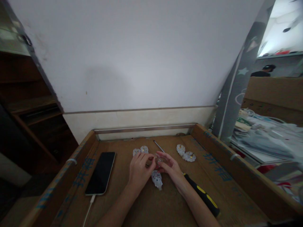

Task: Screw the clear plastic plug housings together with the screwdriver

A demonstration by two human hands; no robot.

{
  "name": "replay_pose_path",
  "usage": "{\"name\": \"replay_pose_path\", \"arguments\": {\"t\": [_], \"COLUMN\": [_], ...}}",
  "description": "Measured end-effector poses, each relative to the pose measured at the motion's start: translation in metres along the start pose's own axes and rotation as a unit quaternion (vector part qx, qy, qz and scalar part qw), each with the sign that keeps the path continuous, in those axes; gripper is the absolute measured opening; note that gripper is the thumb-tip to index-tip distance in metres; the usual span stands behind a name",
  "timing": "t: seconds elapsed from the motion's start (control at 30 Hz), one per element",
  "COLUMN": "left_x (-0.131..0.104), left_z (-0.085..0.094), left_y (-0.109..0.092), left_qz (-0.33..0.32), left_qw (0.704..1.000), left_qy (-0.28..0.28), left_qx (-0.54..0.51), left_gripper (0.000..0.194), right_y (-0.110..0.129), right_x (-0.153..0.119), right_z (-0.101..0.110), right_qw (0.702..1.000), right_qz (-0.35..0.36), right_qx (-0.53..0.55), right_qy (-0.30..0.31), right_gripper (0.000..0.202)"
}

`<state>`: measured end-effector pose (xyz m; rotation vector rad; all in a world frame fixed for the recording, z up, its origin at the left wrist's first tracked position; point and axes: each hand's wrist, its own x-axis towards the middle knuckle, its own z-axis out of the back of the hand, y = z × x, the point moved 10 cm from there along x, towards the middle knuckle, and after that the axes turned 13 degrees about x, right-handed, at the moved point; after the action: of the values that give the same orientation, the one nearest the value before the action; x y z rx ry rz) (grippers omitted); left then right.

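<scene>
My left hand (140, 167) and my right hand (172, 168) meet over the middle of the cardboard surface, fingers closed in pinches. Between them is a small clear plastic plug part (158, 162), partly covered by fingertips. Just below the fingers lies a translucent plug piece (156, 179). Past my left hand sit two clear plug pieces (144, 149) with brass-coloured metal parts. Under my right hand and forearm lies a screwdriver (201, 194) with a black and yellow handle; its shaft tip shows beyond the fingers.
A phone (100, 173) with a white cable (88, 209) lies at left. Two more clear plug pieces (186, 153) rest at back right. Cardboard walls (227, 157) edge the surface. Beyond are a white wall (142, 63), piled plastic bags (267, 135) and another person (264, 72).
</scene>
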<state>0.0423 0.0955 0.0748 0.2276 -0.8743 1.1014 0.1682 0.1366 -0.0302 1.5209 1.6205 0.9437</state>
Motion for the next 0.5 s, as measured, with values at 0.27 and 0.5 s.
{"name": "replay_pose_path", "arguments": {"t": [0.27,0.5], "left_x": [-0.0018,-0.0018], "left_z": [-0.0067,-0.0067], "left_y": [-0.0027,0.0008], "left_qz": [-0.008,0.003], "left_qw": [1.0,1.0], "left_qy": [0.02,0.024], "left_qx": [-0.009,0.01], "left_gripper": [0.008,0.013], "right_y": [0.0043,0.0044], "right_x": [0.0002,0.0034], "right_z": [0.0027,0.0076], "right_qw": [1.0,0.999], "right_qz": [0.017,0.028], "right_qx": [-0.005,-0.016], "right_qy": [-0.004,-0.005], "right_gripper": [0.054,0.055]}}
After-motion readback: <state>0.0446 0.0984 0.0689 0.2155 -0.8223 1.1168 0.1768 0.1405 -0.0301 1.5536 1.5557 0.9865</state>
